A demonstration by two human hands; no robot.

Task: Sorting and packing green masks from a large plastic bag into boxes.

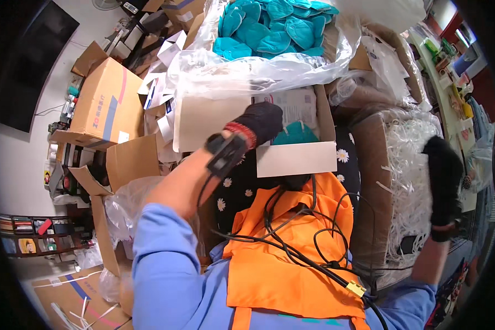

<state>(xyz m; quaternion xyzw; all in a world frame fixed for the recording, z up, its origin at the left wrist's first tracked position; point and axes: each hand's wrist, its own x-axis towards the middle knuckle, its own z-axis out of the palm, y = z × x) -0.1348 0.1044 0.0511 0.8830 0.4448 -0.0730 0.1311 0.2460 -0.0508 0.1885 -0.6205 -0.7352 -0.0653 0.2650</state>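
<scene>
My left hand (262,122), in a black glove, is over a white carton (297,159) on my lap. Its fingers look curled, and what they may hold is hidden. Beside it, a teal cup-shaped mask (296,133) lies inside the carton, in front of a printed clear packet (297,105). My right hand (444,173), also black-gloved, is held over the right side of a cardboard box (371,181) full of white elastic straps (410,159). Dark glove fabric hides how its fingers are set.
A plastic-lined box holds many teal masks (269,33) at the far side. An open brown carton (110,102) stands left, with white folded boxes beside it. Black cables (280,242) run across my orange apron (269,275). A cluttered counter (432,60) lines the right.
</scene>
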